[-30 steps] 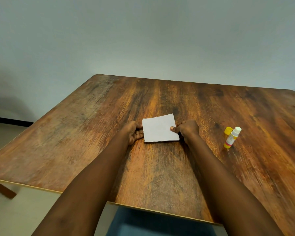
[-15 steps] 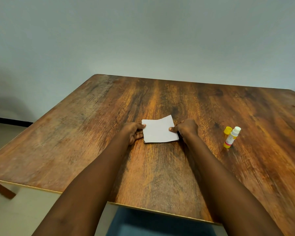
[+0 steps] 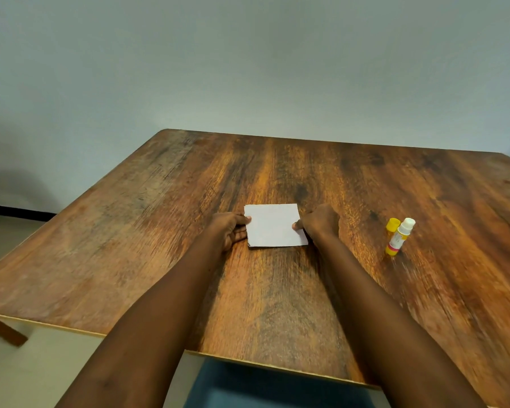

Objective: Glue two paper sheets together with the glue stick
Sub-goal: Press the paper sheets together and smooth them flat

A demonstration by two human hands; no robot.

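Observation:
Small white paper sheets point(image 3: 273, 225) lie stacked in the middle of the wooden table point(image 3: 130, 245); a second edge shows at the stack's near left corner. My left hand point(image 3: 228, 231) holds the stack's left edge, thumb on top. On the right edge my right hand point(image 3: 320, 222) pinches the paper with its thumb on top. An uncapped glue stick point(image 3: 399, 237), white and yellow, lies on the table to the right of my right hand, clear of both hands. Its yellow cap point(image 3: 392, 223) sits just beside it.
A plain pale wall stands behind the table's far edge. The table's near edge runs below my forearms, with something blue point(image 3: 277, 387) under it. A wooden table leg point(image 3: 3, 331) shows at the lower left over a light floor.
The paper's far edge was raised and bent half a second ago; it now lies flat and squared. Both hands stay at the stack's sides. The glue stick and cap have not moved.

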